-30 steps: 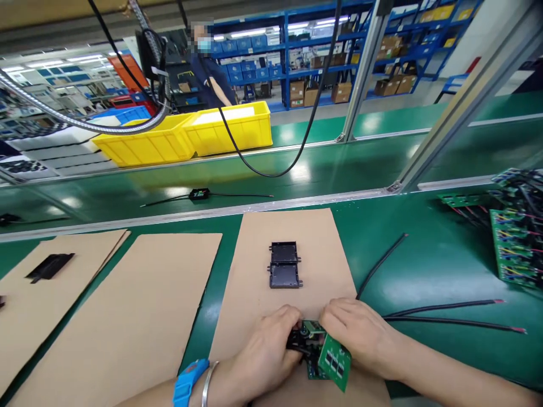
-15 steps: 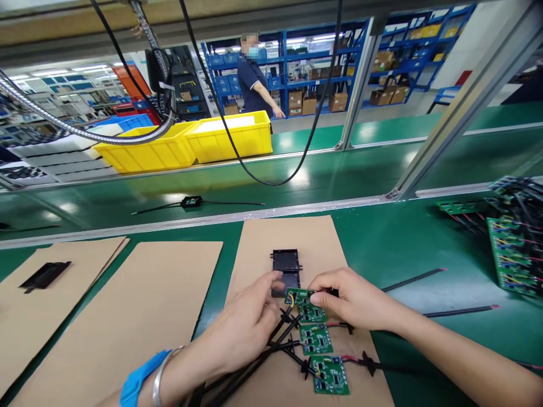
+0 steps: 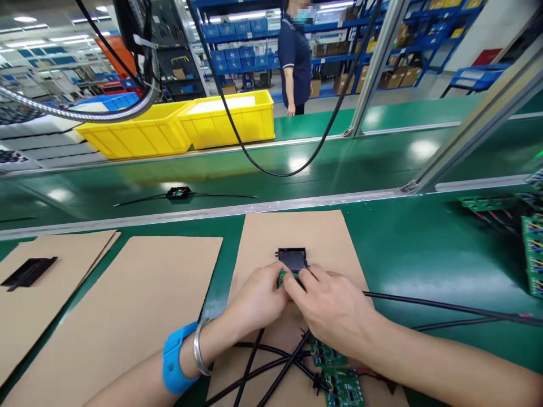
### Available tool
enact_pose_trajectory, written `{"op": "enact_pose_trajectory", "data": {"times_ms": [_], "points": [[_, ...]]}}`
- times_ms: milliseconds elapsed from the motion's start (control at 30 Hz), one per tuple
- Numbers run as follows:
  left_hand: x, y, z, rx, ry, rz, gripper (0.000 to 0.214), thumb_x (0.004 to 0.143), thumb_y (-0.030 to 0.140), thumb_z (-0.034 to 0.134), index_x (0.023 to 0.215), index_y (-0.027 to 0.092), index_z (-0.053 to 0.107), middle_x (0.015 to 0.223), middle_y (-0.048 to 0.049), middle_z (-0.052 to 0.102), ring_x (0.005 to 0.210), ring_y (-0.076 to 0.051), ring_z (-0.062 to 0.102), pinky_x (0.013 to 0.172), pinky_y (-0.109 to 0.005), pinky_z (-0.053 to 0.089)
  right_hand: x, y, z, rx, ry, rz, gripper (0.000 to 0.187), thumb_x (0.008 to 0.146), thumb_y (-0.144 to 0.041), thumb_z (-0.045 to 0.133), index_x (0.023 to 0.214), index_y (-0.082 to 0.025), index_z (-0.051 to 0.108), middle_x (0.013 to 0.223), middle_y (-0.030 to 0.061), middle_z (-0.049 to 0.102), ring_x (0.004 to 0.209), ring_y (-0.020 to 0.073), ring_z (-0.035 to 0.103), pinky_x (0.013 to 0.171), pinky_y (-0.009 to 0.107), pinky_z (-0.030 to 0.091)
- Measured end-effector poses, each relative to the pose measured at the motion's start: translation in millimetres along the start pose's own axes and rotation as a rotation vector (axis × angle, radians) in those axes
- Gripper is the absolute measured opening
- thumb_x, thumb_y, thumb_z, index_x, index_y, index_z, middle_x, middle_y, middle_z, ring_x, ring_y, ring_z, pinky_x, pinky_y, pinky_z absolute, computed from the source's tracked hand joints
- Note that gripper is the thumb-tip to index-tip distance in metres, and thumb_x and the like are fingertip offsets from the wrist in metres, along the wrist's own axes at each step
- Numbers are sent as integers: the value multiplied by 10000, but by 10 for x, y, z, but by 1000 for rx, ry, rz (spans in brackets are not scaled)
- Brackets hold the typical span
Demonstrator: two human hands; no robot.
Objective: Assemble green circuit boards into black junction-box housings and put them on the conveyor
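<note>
My left hand (image 3: 258, 299) and my right hand (image 3: 331, 308) meet over the middle cardboard sheet (image 3: 297, 232), fingers pinched together on a small green circuit board (image 3: 283, 278) that mostly hides under them. Just beyond the fingertips lies a black plastic housing (image 3: 292, 259); the board touches its near edge. Behind my hands more green circuit boards (image 3: 335, 373) lie in a chain, joined by black cables (image 3: 263, 373) that cross on the cardboard. A blue band and a metal bangle sit on my left wrist.
Two more cardboard sheets (image 3: 139, 305) lie to the left, one carrying a black part (image 3: 27, 272). A stack of wired boards (image 3: 532, 249) sits at the right edge. Beyond a metal rail runs a green conveyor (image 3: 297, 169) with a small black module (image 3: 178, 193), yellow bins (image 3: 229, 121), and a person (image 3: 297, 56).
Both hands moved forward with the leading board until it reached the black housing. The chain of boards and cables stretched out behind them. The person in the background walked to the right.
</note>
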State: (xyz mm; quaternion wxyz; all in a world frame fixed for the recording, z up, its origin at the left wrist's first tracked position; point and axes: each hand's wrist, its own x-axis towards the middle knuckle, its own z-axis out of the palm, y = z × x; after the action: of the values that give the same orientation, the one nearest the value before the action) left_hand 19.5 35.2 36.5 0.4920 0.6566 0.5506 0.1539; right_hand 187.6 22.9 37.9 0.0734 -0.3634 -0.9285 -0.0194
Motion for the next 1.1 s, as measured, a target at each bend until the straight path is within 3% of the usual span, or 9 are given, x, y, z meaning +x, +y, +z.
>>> {"op": "enact_pose_trajectory", "data": {"times_ms": [100, 167, 267, 333, 467, 600, 767, 900, 1100], "points": [[-30, -111, -135, -92, -140, -102, 350, 874, 377, 503, 1162, 178, 503, 818, -6, 621, 512, -118, 550, 477, -227, 402, 31, 208, 54, 108, -41, -88, 247, 829, -84, 530, 1043, -181, 607, 829, 53, 597, 732, 202, 552, 517, 290, 325], [-71, -179, -227, 40, -72, -35, 501, 787, 404, 661, 1209, 191, 494, 1007, -45, 620, 727, -167, 621, 637, -283, 493, 76, 374, 102, 183, -85, -98, 171, 868, -115, 542, 967, -220, 633, 791, 17, 583, 686, 167, 541, 505, 276, 279], [-103, -263, -299, 315, 19, 102, 356, 772, 267, 698, 1098, 202, 573, 1088, -64, 602, 996, -239, 591, 869, -371, 474, 172, 532, 169, 243, -168, -100, 131, 866, -172, 601, 958, -248, 653, 798, -1, 568, 637, 140, 520, 495, 269, 216], [-96, -310, -294, 409, 3, 152, 260, 827, 233, 638, 1080, 207, 589, 1087, -67, 601, 990, -243, 595, 862, -380, 480, 231, 567, 188, 243, -208, -113, 136, 861, -170, 612, 956, -261, 649, 829, -5, 558, 611, 127, 497, 492, 275, 176], [-69, -377, -232, 494, -19, 200, 409, 855, 330, 634, 1240, 239, 533, 1137, -71, 589, 964, -258, 617, 804, -386, 513, 281, 561, 183, 269, -261, -137, 135, 846, -139, 613, 913, -255, 628, 819, -15, 533, 580, 124, 464, 497, 292, 142], [-61, -432, -193, 578, -40, 216, 486, 904, 295, 561, 1369, 258, 425, 1177, -83, 587, 947, -264, 640, 758, -389, 542, 238, 525, 240, 297, -276, -146, 128, 864, -106, 554, 887, -227, 588, 808, -10, 527, 582, 130, 461, 498, 297, 153], [-50, -481, -154, 626, -3, 257, 393, 932, 298, 517, 1315, 227, 468, 1261, -102, 558, 973, -268, 645, 739, -405, 582, 177, 483, 330, 202, -216, -73, 160, 861, -125, 548, 970, -241, 559, 852, -1, 516, 567, 140, 468, 486, 312, 119], [-19, -512, -136, 638, 59, 331, 317, 918, 282, 541, 1232, 246, 517, 1377, -93, 473, 1004, -269, 642, 727, -423, 597, 200, 476, 305, 214, -220, -74, 158, 823, -133, 586, 944, -225, 543, 862, -2, 527, 599, 152, 499, 497, 300, 161], [44, -613, -91, 511, 77, 373, 197, 879, 263, 621, 1064, 238, 556, 1010, -16, 652, 868, -225, 667, 702, -394, 587, 262, 431, 260, 225, -221, -58, 184, 792, -79, 586, 915, -210, 546, 836, 0, 529, 600, 167, 517, 483, 307, 162]]}}
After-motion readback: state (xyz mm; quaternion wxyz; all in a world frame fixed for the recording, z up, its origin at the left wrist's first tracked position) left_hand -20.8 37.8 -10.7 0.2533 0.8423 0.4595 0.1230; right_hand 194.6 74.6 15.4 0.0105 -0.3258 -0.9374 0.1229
